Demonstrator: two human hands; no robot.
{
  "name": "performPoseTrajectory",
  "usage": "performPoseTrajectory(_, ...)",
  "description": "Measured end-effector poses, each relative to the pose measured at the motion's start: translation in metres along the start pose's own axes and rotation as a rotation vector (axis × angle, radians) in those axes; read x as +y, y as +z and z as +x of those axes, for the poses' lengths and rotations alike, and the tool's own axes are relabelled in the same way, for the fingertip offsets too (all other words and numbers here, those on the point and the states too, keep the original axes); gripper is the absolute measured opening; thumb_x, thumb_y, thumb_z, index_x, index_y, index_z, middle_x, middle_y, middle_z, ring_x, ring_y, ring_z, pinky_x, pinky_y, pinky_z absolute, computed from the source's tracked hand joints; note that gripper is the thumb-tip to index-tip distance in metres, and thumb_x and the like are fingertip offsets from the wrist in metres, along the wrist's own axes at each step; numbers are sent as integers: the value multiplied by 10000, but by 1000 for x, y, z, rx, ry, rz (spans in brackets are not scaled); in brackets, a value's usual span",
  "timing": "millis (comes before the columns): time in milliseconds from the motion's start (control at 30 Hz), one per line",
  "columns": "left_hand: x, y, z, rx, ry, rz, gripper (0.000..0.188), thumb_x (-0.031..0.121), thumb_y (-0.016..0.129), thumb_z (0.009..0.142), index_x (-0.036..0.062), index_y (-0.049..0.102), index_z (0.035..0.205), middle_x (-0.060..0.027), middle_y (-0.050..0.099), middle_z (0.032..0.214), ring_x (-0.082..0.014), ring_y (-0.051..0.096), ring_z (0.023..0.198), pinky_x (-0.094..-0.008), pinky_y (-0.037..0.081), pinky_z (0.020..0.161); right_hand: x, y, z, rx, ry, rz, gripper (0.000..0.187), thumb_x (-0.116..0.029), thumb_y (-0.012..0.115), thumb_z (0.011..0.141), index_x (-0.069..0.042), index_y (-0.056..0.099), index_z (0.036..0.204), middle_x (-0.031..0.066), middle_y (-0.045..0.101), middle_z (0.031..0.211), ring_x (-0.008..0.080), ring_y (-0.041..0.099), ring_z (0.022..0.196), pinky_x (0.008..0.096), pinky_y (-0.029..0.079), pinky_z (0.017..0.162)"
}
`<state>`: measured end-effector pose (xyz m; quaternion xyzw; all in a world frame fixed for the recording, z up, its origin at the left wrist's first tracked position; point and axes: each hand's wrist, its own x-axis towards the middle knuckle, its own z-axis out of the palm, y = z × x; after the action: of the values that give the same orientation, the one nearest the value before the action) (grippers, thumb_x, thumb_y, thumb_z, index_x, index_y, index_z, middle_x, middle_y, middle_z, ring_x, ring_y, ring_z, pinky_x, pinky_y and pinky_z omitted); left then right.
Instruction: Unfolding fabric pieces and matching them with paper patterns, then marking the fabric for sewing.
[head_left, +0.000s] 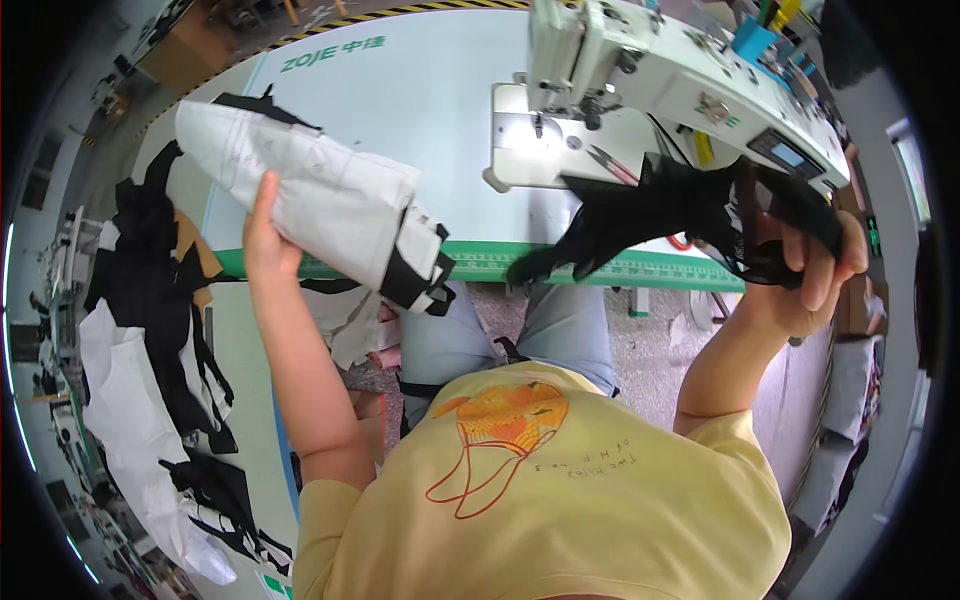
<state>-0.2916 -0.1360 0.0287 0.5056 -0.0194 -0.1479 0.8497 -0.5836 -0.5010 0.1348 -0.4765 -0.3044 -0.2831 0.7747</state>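
Note:
My left hand [270, 240] grips a folded white fabric piece [320, 195] with black edging, its thumb lying on top and the fingers out of sight beneath. This piece hangs over the left part of the sewing table. At the right, my right hand [825, 265] is closed round a bunch of thin black fabric [660, 205], partly sheer and blurred at its lower left end. The black fabric is held in front of the sewing machine [690, 75] and covers part of the table edge. A pair of scissors [612, 165] lies partly hidden behind it.
The white tabletop [400, 100] has a green ruler strip [490, 262] along its near edge. Black fabric pieces [165, 300] and white ones [125, 400] are heaped on the side surface at left. A blue holder [755, 40] stands behind the machine.

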Motion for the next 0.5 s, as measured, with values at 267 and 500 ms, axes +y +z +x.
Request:
performPoseTrajectory(267, 5, 4, -3, 12, -95, -11, 533, 365, 561, 907, 11, 466, 1294, -142, 551, 1253, -279, 543, 1133, -416, 438, 963, -13, -5, 9, -109, 12, -6, 390, -222, 397, 984, -144, 369, 1365, -55, 522, 899, 142, 405, 886, 405, 353, 932)
performPoseTrajectory(500, -7, 6, 97, -124, -209, 151, 577, 288, 723, 798, -31, 503, 1224, -180, 592, 1168, -291, 588, 1048, -394, 470, 923, -23, 9, -7, -43, 40, 27, 279, -219, 403, 977, -174, 406, 1252, -109, 512, 746, 113, 412, 811, 356, 350, 864)
